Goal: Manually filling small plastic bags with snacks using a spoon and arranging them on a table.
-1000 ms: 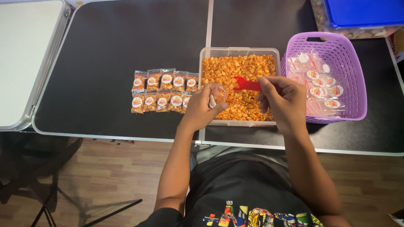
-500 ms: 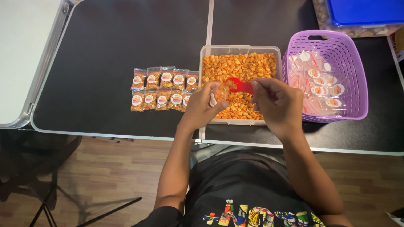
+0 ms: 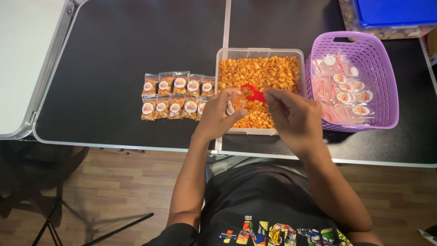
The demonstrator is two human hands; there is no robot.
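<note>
Since the earlier frames the right hand (image 3: pixel 293 119) has slid left across the middle of the frame, carrying the red scoop (image 3: pixel 253 93) from over the heap of snacks to the mouth of the small clear bag (image 3: pixel 236 101); the left hand (image 3: pixel 217 117) has stayed put. The right hand's fingers are closed on the scoop's handle, most of which they hide. The scoop's bowl holds a few orange pieces and sits tilted right at the bag's opening, touching or just above it; which cannot be told. The left hand is clamped around the bag, holding it over the lower left corner of the clear plastic tub (image 3: pixel 260 52). The bag is see-through, with a red-and-white strip at its edge.

The tub sits at the centre of the black desk (image 3: pixel 136 41) and is filled with orange, kernel-like snacks (image 3: pixel 268 73). Both hands cover its near edge. Just left of the tub, two rows of filled, sealed packets (image 3: pixel 175 96) with round labels lie side by side. Just right of it stands a purple plastic basket (image 3: pixel 387 77) holding empty labelled bags (image 3: pixel 343 89). At the upper right of the frame sits a blue lid (image 3: pixel 393 11) on another container.
</note>
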